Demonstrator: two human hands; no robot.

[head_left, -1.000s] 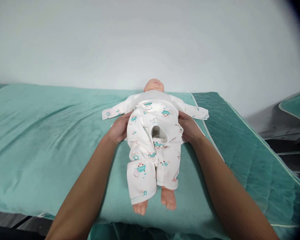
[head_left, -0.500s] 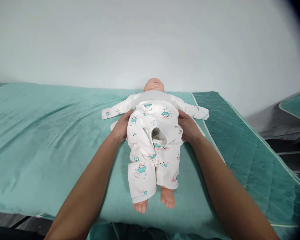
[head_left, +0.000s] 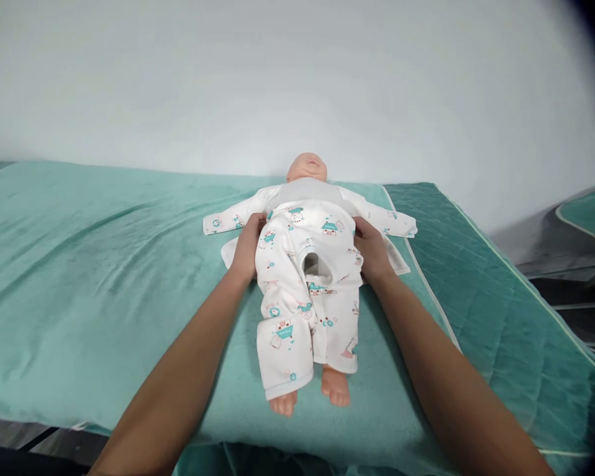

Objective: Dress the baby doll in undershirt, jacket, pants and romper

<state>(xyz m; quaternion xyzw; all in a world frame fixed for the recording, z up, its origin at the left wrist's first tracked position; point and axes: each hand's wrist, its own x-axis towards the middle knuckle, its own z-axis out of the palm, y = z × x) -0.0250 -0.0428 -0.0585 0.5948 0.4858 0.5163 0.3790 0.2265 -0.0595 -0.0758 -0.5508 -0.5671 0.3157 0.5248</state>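
Note:
A baby doll lies on its back, head toward the wall and feet toward me. It wears white printed pants with an opening at the crotch, pulled up to the belly. A white long-sleeved top is on its arms, its front panels spread out to both sides under the hips. My left hand grips the pants at the waist on the left side. My right hand grips them at the waist on the right. The fingertips of both hands are partly hidden behind the cloth. Both bare feet stick out of the legs.
A light green cloth covers the bed under the doll. To the right lies a darker quilted green cover. A pale wall stands behind. Another green-covered surface and a dark frame show at far right.
My left hand has turned a little more upright at the waist side. The doll and pants sit almost as before, with a slight shift of the view.

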